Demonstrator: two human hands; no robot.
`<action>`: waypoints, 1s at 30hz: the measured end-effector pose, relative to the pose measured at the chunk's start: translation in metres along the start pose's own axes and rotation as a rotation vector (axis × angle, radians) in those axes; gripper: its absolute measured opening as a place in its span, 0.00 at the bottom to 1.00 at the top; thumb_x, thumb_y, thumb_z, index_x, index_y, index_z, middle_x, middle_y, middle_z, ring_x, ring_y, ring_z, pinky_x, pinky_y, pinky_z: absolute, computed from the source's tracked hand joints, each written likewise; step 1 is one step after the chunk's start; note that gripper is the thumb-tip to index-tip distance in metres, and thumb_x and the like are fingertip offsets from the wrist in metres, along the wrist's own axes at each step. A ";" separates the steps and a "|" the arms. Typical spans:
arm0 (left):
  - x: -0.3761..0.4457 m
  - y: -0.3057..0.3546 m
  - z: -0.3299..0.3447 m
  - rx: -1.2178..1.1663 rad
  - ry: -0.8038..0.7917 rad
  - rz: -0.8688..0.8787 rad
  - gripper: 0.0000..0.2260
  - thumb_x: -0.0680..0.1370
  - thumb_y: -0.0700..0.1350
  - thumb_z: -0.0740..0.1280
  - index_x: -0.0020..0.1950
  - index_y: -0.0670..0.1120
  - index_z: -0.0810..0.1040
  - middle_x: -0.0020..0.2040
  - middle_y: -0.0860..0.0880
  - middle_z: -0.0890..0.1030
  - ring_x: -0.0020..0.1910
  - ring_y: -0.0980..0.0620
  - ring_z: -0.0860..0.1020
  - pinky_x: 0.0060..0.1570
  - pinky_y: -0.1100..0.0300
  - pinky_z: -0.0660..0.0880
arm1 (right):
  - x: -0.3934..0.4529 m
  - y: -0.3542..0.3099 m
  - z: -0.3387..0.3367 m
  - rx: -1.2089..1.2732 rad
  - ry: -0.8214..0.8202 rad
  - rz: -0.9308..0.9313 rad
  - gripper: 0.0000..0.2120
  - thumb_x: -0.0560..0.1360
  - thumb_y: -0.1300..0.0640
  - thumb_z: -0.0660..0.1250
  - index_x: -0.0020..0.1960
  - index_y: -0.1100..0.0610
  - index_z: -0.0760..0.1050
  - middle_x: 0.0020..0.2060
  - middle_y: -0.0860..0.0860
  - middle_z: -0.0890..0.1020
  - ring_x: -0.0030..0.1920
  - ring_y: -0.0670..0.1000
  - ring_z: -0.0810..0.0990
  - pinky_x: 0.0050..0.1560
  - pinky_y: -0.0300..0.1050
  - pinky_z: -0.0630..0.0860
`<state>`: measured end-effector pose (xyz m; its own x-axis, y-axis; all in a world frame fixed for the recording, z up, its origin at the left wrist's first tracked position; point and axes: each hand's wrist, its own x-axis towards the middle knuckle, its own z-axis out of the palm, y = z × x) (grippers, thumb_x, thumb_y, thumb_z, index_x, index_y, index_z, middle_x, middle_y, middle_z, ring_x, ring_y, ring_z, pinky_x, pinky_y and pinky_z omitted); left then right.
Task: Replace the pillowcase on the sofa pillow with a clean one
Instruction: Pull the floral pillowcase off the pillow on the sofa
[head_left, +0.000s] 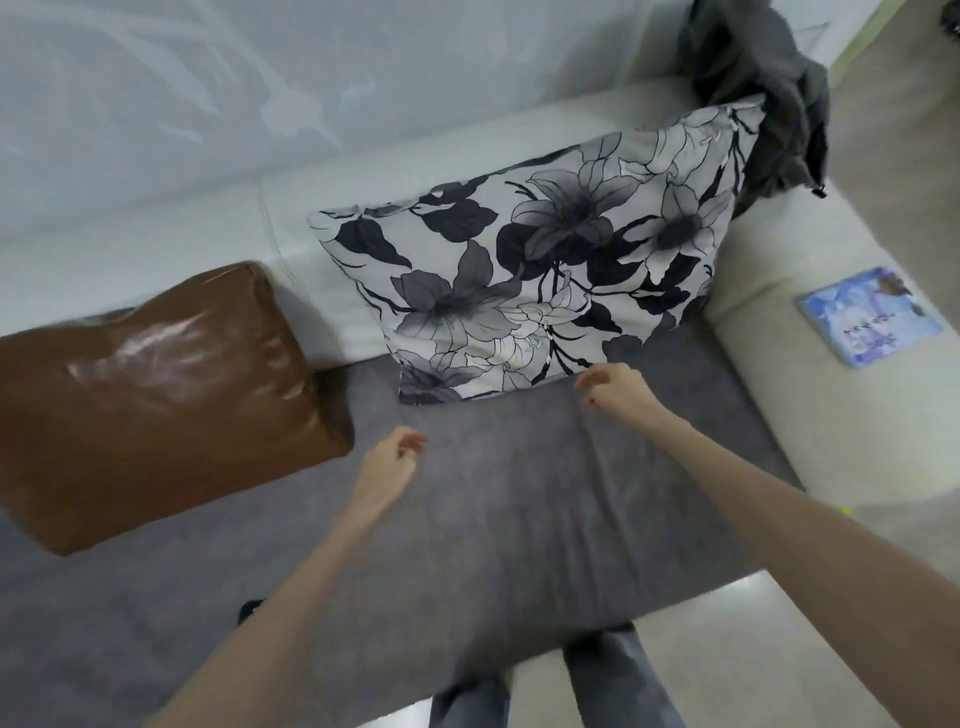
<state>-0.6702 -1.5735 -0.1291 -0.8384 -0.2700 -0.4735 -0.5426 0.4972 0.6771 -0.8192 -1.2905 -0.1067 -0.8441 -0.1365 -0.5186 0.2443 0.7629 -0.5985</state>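
Observation:
A large pillow (540, 260) in a white case printed with black and grey flowers leans against the pale sofa back, its lower edge on the grey seat (519, 493). My right hand (615, 387) hovers just in front of the pillow's lower edge, fingers loosely curled, holding nothing. My left hand (389, 462) is lower and to the left over the seat, a short way from the pillow's bottom left corner, fingers also curled and empty. No other pillowcase shows.
A brown leather cushion (156, 400) lies on the seat at the left. Dark grey clothing (763, 88) is heaped on the sofa's back right corner. A blue picture book (870, 317) rests on the right armrest. My legs stand at the seat's front edge.

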 end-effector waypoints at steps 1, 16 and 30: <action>0.023 0.012 0.000 0.037 0.010 0.040 0.11 0.77 0.32 0.61 0.54 0.41 0.80 0.52 0.43 0.83 0.54 0.46 0.80 0.53 0.61 0.70 | 0.027 -0.008 -0.006 -0.013 0.013 -0.030 0.12 0.69 0.68 0.61 0.46 0.58 0.80 0.39 0.53 0.81 0.40 0.51 0.77 0.38 0.39 0.70; 0.223 0.141 0.032 0.218 0.347 0.239 0.24 0.75 0.35 0.59 0.69 0.50 0.69 0.65 0.47 0.71 0.60 0.42 0.72 0.60 0.44 0.70 | 0.302 -0.109 -0.126 -0.653 0.230 -0.523 0.32 0.72 0.53 0.66 0.73 0.57 0.60 0.70 0.57 0.64 0.72 0.57 0.61 0.72 0.57 0.57; 0.204 0.154 0.042 0.571 0.510 0.574 0.27 0.73 0.44 0.61 0.72 0.48 0.66 0.71 0.49 0.68 0.69 0.48 0.65 0.66 0.50 0.60 | 0.238 -0.047 -0.061 -0.814 0.217 -0.700 0.05 0.71 0.62 0.63 0.43 0.61 0.77 0.43 0.59 0.82 0.47 0.61 0.79 0.39 0.49 0.69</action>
<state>-0.9227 -1.5170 -0.1448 -0.9636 -0.1192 0.2392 -0.0466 0.9562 0.2889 -1.0608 -1.3207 -0.1652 -0.7587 -0.6491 -0.0548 -0.6432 0.7598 -0.0946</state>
